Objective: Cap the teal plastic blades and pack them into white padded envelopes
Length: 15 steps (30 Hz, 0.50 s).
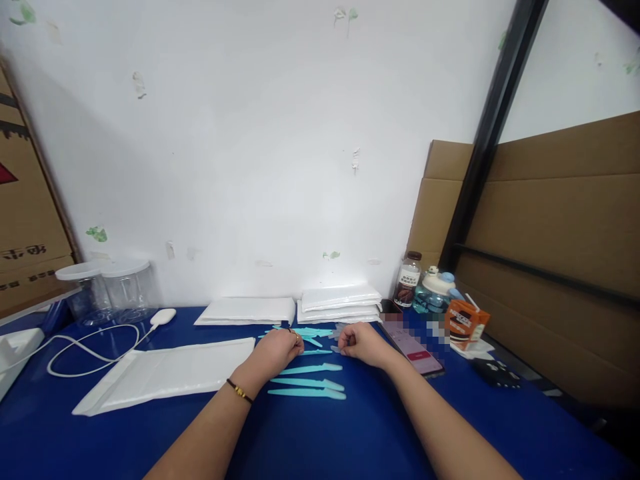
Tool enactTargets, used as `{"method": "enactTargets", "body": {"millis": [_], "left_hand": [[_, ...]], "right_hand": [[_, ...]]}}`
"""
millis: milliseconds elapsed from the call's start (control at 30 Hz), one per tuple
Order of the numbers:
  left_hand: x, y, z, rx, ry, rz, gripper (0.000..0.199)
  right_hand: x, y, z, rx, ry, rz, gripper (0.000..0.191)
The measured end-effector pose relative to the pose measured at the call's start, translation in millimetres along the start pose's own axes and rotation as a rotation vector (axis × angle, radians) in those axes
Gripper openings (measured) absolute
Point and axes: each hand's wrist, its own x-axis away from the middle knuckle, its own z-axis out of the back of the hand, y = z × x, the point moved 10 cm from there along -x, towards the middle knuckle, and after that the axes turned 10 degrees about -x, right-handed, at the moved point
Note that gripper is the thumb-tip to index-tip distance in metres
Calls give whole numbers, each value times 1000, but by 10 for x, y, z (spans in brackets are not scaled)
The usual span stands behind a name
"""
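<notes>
My left hand [274, 352] is closed around the handle end of a turquoise eyebrow razor [317, 352], its fingers partly hidden from me. At the blade end, my right hand [366, 344] pinches a small clear plastic cap [335, 349]. Whether the cap touches the blade I cannot tell. Nearer to me, several razors lie side by side, among them a front one [306, 393] with its blade end to the right. Behind my hands is a loose pile of turquoise razors [313, 331], with a small heap of clear caps [342, 328] to its right.
A white padded envelope [175, 373] lies left; more stand in stacks [340, 303] by the wall. A phone [413, 347], a drink carton [465, 325], a brown bottle [408, 280] and a water bottle [434, 293] are right. Clear jars [130, 293] and a white cable [95, 327] are left.
</notes>
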Motion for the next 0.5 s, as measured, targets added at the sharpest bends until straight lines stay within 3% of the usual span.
{"method": "enactTargets", "body": {"millis": [300,500], "left_hand": [[-18,63,-43,92,29,-33,20],[16,202,-129,240,-59,-100,19]], "right_hand": [[16,-181,-112,41,-12,56,9],[112,-221,-202,1,-199,15,11]]}}
